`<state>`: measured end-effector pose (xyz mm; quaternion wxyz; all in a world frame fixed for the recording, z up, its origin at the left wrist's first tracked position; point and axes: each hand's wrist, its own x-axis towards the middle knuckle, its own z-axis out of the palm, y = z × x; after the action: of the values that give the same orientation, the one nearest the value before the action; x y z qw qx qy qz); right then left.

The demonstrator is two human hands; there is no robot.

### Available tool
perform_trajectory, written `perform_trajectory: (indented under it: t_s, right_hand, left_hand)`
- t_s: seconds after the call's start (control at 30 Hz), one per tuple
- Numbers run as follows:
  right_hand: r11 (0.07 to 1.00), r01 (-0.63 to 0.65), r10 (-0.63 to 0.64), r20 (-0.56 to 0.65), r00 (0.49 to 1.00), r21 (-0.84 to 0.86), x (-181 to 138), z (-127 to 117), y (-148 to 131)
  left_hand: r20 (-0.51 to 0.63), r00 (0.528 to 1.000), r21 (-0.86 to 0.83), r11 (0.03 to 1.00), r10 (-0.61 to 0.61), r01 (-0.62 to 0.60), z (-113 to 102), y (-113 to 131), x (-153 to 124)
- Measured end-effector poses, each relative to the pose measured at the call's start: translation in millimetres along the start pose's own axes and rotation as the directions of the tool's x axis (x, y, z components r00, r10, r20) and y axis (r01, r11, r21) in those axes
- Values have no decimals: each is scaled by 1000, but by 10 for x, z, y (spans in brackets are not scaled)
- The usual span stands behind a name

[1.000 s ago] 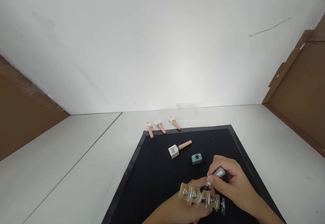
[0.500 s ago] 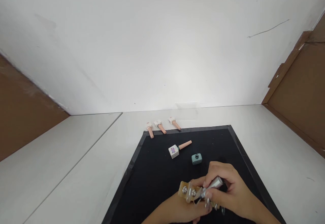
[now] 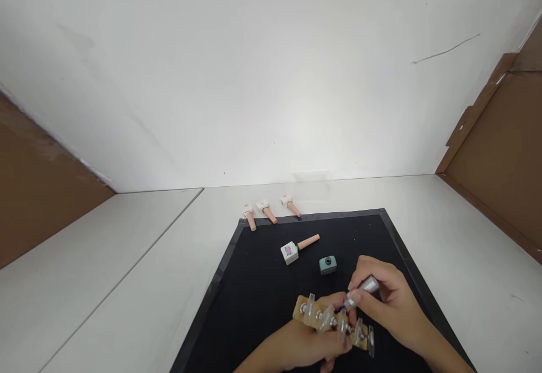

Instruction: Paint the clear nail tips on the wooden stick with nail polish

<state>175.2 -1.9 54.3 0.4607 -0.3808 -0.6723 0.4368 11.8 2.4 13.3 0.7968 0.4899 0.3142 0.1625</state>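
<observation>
My left hand (image 3: pixel 302 343), at the bottom, is closed around a nail display stand (image 3: pixel 298 309), a yellowish strip with a row of several clear false nails (image 3: pixel 326 317) on metal studs. To its right, my right hand (image 3: pixel 392 302) pinches a nail polish brush (image 3: pixel 369 285) by its silver cap. The brush tip points down and left, just above the far side of the strip; whether it touches anything, I cannot tell. Beyond my hands stands a teal polish bottle (image 3: pixel 328 268) with its neck uncapped.
On the black mat (image 3: pixel 262 282) lies a white polish bottle (image 3: pixel 290 253) with a peach cap. Three similar bottles (image 3: pixel 266 211) lie along the mat's far edge. A white wall (image 3: pixel 271 79) rises behind, with brown cardboard (image 3: pixel 499 136) at the right and left.
My right hand has drawn the brush up and to the right, off the false nails. My left hand has turned the stand a little, so more of its row shows.
</observation>
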Motion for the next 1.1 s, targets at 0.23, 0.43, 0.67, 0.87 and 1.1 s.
perform_trajectory:
  t_s: [0.23, 0.43, 0.67, 0.87, 1.1]
  right_hand:
    - [997, 62, -65, 57, 996, 50, 4, 23, -10]
    - [995, 81, -84, 58, 995, 61, 12, 56, -27]
    - [997, 71, -71, 61, 996, 10, 4, 46, -22]
    - [999, 32, -32, -2, 999, -33, -2, 33, 22]
    - [998, 5, -8, -56, 998, -64, 12, 15, 18]
  left_hand:
    - [0, 1000, -73, 997, 12, -12, 21, 15, 31]
    - [-13, 1000, -50, 999, -4, 3, 30, 32, 31]
    - [-23, 1000, -42, 999, -14, 13, 45, 46, 25]
    - [-2, 1000, -67, 998, -2, 2, 9, -35, 22]
    - [19, 1000, -73, 997, 2, -1, -5, -26, 0]
